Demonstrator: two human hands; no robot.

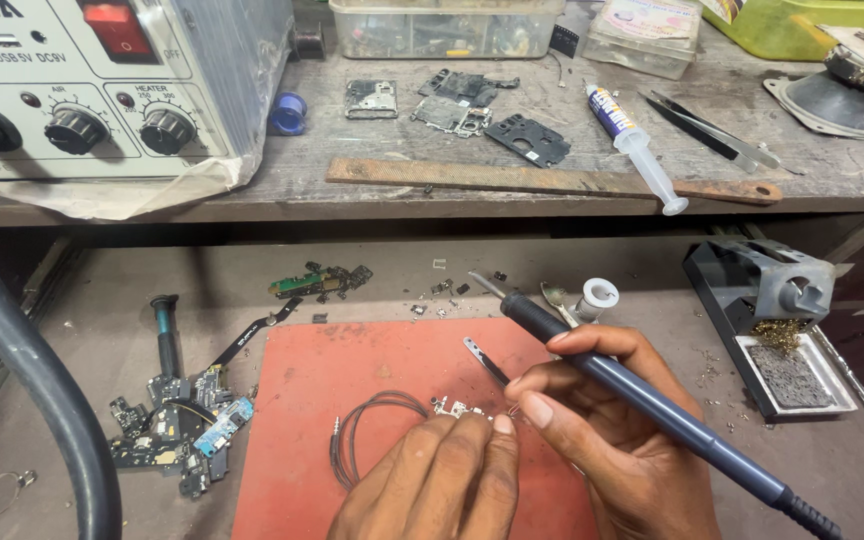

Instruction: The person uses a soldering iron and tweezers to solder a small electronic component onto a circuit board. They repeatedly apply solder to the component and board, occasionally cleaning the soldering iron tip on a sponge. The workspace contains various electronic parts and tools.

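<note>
Pinning our tiny circuit board (457,408) down on the red mat (352,380) with left hand (432,480) fingertips, right hand (602,430) gripping the soldering iron (652,400) plus tweezers (487,362), coiled wire (372,425) beside it, scrap boards (182,425) on the desk (102,330)

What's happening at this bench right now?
A person is working on a small circuit board on a red mat. The left hand pins the board down with its fingers. The right hand holds a soldering iron with its tip pointing away, plus tweezers. A coiled cable lies beside the board.
</note>
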